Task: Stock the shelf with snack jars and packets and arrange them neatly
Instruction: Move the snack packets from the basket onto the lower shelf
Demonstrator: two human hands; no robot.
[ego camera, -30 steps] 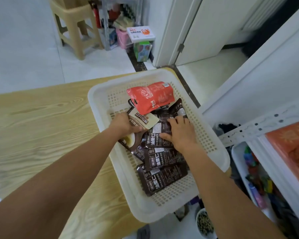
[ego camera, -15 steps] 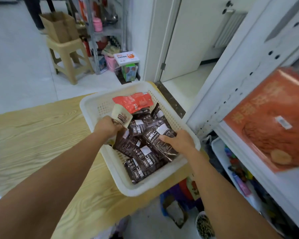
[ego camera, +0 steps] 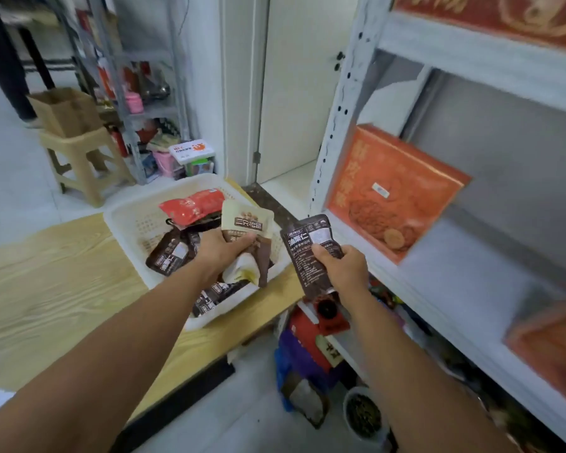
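Right hand [ego camera: 343, 269] pinches a dark packet [ego camera: 307, 253] under the thumb, shelf [ego camera: 438, 273] just beyond its fingers; left hand [ego camera: 223, 253] curls round a beige packet [ego camera: 247, 220] above the basket [ego camera: 128, 220], where a bunched, crowded grip risks a drop.

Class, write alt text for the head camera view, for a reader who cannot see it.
A person's right hand holds a dark brown snack packet up beside a white shelf bearing an orange box, while the left hand grips a beige packet above a white basket of more packets on a wooden table.
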